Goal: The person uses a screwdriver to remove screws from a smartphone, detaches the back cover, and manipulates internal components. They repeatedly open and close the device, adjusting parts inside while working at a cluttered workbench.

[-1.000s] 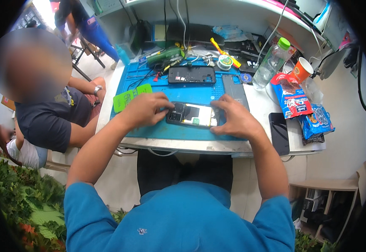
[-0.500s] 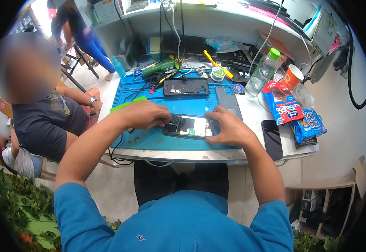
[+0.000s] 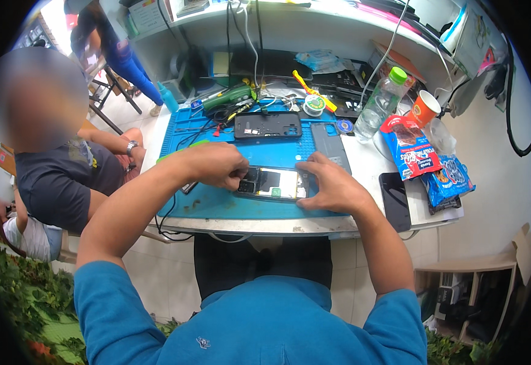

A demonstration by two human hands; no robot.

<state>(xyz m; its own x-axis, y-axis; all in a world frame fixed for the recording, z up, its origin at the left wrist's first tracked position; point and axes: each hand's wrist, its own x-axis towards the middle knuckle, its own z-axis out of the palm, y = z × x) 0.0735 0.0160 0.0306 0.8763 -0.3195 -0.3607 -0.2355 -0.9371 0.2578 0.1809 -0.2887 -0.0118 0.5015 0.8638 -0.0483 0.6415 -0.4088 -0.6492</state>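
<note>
An opened phone (image 3: 280, 184) lies on the blue work mat (image 3: 216, 204), its inner parts bared: a white-and-black panel, a small green patch and a camera block at its left end. My right hand (image 3: 333, 186) grips the phone's right end between thumb and fingers. At the upper left corner, beside the camera block, my left hand (image 3: 221, 165) is closed with its fingertips pressed together; whatever they pinch is hidden. Just beyond the phone lies a black phone frame (image 3: 268, 126). A grey back panel (image 3: 330, 142) sits to its right.
Tools including a green-handled one (image 3: 232, 97), cables and a solder spool (image 3: 314, 105) crowd the mat's far side. A bottle (image 3: 375, 109), paper cup (image 3: 425, 108), snack packs (image 3: 410, 149) and dark phone (image 3: 394, 199) stand or lie at right. A person (image 3: 58, 176) sits at left.
My left hand and forearm have shifted slightly, now covering more of a green object behind the wrist. My right hand keeps its hold on the phone. The whole view has shifted a little.
</note>
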